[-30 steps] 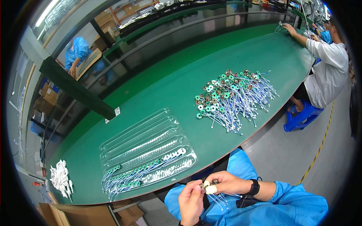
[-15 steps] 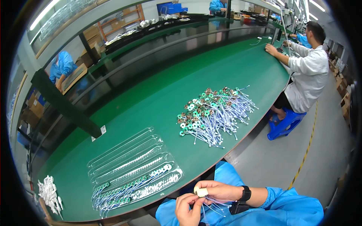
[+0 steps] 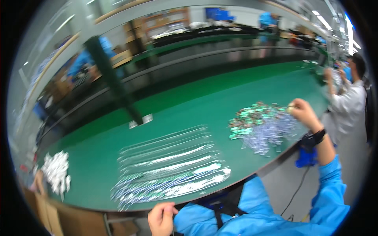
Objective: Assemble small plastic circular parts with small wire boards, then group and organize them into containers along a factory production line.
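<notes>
Head view, blurred, showed the left hand [image 3: 161, 219] just nearside of the tray [image 3: 165, 147], fingers curled; whether that grip held anything could not be told. Some wired discs [image 3: 145, 185] lay in the tray's near rows; most lay in a pile [image 3: 262, 128] to its right. Farther right of the tray, at the pile's end, the right hand [image 3: 302, 113] had its fingertips drawn together; blur hid whether they gripped a disc. Each piece probably weighed little, with a stiff disc and a limp wire. The disc's rim seemed the best hold; pulling the wire might strain its joint. Crossed wires looked the main hindrance. White pieces [image 3: 56, 169] lay left of the tray on the worktop [image 3: 189, 108]. Beyond it rose a dark post [image 3: 112, 80]; well to its right was a co-worker [image 3: 350, 102].
</notes>
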The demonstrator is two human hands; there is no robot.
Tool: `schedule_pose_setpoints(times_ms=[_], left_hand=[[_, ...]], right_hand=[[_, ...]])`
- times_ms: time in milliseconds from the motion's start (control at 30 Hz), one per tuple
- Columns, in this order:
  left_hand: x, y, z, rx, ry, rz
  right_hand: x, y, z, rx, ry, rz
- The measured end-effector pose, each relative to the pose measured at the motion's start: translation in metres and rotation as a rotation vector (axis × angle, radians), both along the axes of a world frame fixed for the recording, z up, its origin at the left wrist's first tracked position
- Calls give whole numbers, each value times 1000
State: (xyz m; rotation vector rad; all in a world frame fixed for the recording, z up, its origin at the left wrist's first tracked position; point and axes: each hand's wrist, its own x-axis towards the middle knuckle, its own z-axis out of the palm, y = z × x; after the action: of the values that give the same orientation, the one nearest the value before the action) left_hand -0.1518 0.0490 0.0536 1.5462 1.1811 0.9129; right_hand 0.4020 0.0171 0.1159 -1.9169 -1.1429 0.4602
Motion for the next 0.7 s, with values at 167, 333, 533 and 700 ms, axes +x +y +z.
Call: schedule_pose_setpoints(times_ms=[167,333,533,700], left_hand=[[-57,55,0,163,17,181],[-68,90,12,292,358,211],[-47,130,11,552,811,-8],[-50,136,21,448,910,-82]], right_hand=[[62,19,-43,-79,-136,-28],[47,39,-64,-35,-281,-42],[-22,7,-35,260,-287,-76],[-76,-43,-39,347,395,102]])
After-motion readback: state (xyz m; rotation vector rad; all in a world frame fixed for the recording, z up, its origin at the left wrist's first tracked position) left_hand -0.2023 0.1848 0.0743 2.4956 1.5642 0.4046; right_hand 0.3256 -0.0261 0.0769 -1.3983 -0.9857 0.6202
